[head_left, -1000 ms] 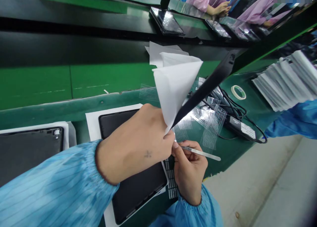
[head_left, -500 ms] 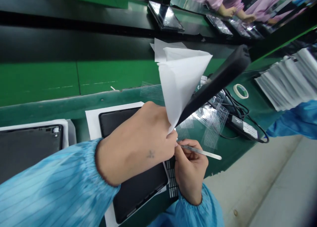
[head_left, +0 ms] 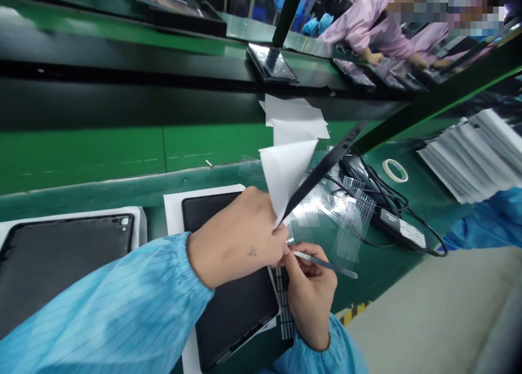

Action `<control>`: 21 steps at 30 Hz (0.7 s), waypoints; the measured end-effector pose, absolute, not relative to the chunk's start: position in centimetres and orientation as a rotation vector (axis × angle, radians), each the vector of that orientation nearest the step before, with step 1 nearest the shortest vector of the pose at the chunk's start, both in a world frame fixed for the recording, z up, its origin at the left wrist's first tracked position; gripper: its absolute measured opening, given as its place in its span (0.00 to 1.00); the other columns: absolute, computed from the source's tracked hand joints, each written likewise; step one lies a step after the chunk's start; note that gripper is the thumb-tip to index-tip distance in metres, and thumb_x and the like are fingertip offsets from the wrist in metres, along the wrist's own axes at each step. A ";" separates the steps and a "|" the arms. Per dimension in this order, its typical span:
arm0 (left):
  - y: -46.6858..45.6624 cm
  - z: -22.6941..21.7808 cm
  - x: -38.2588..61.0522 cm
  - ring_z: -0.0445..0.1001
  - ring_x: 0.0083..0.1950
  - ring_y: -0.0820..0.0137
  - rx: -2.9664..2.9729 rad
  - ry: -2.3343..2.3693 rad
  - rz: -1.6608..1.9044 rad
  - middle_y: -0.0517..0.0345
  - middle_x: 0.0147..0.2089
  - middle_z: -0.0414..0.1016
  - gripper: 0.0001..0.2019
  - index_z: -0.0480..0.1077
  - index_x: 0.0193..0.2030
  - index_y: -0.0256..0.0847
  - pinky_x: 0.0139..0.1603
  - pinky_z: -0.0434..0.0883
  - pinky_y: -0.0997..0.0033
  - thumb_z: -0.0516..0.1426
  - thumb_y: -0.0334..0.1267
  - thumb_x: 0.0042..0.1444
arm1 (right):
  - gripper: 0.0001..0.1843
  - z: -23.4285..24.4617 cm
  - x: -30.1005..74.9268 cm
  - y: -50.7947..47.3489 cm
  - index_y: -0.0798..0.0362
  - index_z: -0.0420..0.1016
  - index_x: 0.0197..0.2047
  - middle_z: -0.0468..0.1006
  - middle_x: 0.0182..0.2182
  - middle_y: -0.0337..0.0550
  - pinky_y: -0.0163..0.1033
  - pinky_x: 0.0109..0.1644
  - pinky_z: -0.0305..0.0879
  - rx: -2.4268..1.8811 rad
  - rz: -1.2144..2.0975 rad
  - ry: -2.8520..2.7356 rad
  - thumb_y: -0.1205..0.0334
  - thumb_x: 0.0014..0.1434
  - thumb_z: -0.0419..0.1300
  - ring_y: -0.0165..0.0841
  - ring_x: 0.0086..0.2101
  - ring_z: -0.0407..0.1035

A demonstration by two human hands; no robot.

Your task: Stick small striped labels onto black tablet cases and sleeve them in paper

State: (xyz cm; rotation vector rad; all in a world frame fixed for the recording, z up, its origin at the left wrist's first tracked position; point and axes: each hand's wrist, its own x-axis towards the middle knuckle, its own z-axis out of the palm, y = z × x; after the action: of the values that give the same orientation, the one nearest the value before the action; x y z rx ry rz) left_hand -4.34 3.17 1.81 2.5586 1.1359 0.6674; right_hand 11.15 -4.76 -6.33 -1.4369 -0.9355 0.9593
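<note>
My left hand (head_left: 244, 238) is closed on a slim black panel (head_left: 322, 173), seen nearly edge-on and tilted up to the right. A folded white paper sheet (head_left: 285, 167) stands up from the same grip. Close against it, my right hand (head_left: 312, 295) pinches a thin flat metal tool (head_left: 330, 265) with a rounded end; its tip is hidden between the hands. Under my left forearm lies a black tablet back cover (head_left: 240, 314) on white paper (head_left: 173, 216). Another black tablet shell (head_left: 69, 260) rests to the left.
Clear strips with printed bars (head_left: 350, 216) lie beyond my right hand, beside black cables (head_left: 395, 200) and a tape roll (head_left: 395, 170). A grey-white stack (head_left: 473, 151) stands right, near a blue sleeve (head_left: 489, 219). People in pink (head_left: 367, 26) work across the bench.
The view has shifted, showing more of the far bench. The black panel now appears thinner and lower, tilted more edge-on, and the paper has come down with it. Both hands keep their grips.
</note>
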 end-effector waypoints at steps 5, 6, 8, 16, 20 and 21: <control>3.2 2.3 -4.1 0.73 0.36 0.63 1.992 1.194 0.750 0.56 0.25 0.70 0.06 0.67 0.26 0.38 0.41 0.70 0.62 0.52 0.33 0.52 | 0.13 -6.5 11.4 -4.2 0.53 0.66 0.34 0.76 0.20 0.36 0.35 0.27 0.68 -1.271 1.042 -0.721 0.59 0.53 0.68 0.31 0.21 0.71; 3.3 2.5 -4.2 0.73 0.40 0.62 1.916 1.213 0.778 0.55 0.29 0.72 0.04 0.69 0.29 0.38 0.44 0.70 0.62 0.53 0.34 0.51 | 0.14 -6.4 11.5 -4.1 0.53 0.66 0.34 0.76 0.22 0.36 0.35 0.27 0.69 -1.227 1.056 -0.670 0.59 0.52 0.68 0.29 0.21 0.70; 3.3 2.8 -4.4 0.73 0.44 0.61 1.844 1.250 0.798 0.55 0.35 0.74 0.06 0.70 0.35 0.38 0.47 0.70 0.62 0.55 0.36 0.50 | 0.15 -6.1 11.7 -3.9 0.53 0.67 0.33 0.76 0.24 0.36 0.34 0.27 0.69 -1.143 1.071 -0.568 0.60 0.50 0.69 0.27 0.21 0.69; 0.6 3.8 -7.7 0.74 0.49 0.60 1.374 1.328 0.899 0.51 0.49 0.74 0.20 0.64 0.51 0.38 0.48 0.73 0.63 0.57 0.36 0.49 | 0.16 -5.8 12.6 -3.7 0.52 0.66 0.31 0.74 0.26 0.35 0.34 0.28 0.69 -1.022 1.109 -0.333 0.58 0.47 0.70 0.26 0.23 0.66; -3.7 3.9 -9.1 0.77 0.40 0.63 0.926 1.321 0.832 0.52 0.43 0.75 0.24 0.60 0.52 0.40 0.41 0.75 0.64 0.59 0.46 0.51 | 0.15 -6.2 13.0 -3.7 0.51 0.65 0.32 0.73 0.26 0.33 0.32 0.27 0.68 -0.982 1.145 -0.331 0.59 0.49 0.69 0.24 0.22 0.65; -4.9 4.1 -9.5 0.77 0.35 0.63 0.949 1.434 0.763 0.52 0.41 0.75 0.26 0.58 0.54 0.41 0.37 0.75 0.63 0.57 0.51 0.53 | 0.14 -6.3 13.1 -3.7 0.51 0.65 0.32 0.73 0.26 0.33 0.32 0.27 0.67 -0.974 1.158 -0.338 0.59 0.50 0.68 0.24 0.23 0.65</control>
State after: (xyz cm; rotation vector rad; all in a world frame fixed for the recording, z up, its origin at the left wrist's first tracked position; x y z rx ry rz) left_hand -9.53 -4.94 4.07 0.9494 1.4337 0.7628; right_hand 13.08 -3.68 -6.27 -0.9737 -0.3382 1.1582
